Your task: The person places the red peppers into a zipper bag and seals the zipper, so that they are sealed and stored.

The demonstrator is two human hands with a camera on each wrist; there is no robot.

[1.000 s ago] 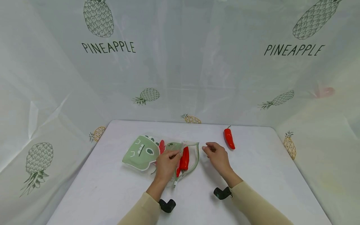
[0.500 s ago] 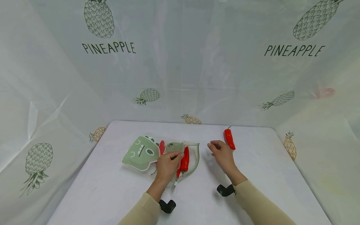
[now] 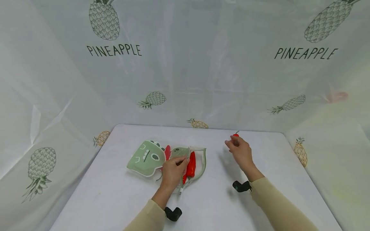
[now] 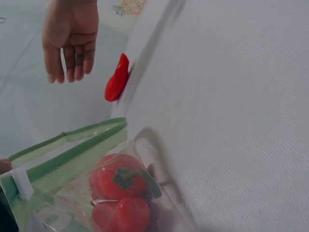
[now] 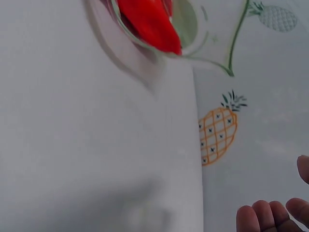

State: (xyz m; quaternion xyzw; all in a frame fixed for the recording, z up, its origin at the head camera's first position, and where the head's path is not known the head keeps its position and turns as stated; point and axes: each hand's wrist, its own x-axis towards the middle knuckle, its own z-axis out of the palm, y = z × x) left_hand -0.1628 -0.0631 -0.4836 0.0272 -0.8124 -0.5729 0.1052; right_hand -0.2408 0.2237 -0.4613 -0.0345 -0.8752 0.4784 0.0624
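Note:
My left hand (image 3: 171, 171) pinches the rim of a clear zip bag (image 3: 145, 159) with a green dinosaur print. Its green-edged mouth (image 4: 72, 157) gapes toward the right. Inside are red chili peppers (image 3: 191, 164); two stemmed ends (image 4: 120, 180) show through the plastic in the left wrist view. My right hand (image 3: 242, 154) is raised above the table with relaxed fingers and holds nothing. It overlaps a loose red chili pepper (image 3: 236, 135) near the back edge in the head view, covering most of it. The left wrist view shows that chili pepper (image 4: 117, 79) lying apart from the hand.
A white table (image 3: 202, 205) bears everything. Behind and around it hangs a pale sheet (image 3: 202, 64) printed with pineapples. Black wrist cameras (image 3: 241, 186) sit under both sleeves. The bag lies left of the middle, the loose pepper at the back right.
My right hand has moved right and away from me, from near the bag's mouth to the loose chili pepper. My left hand and the bag have stayed nearly still.

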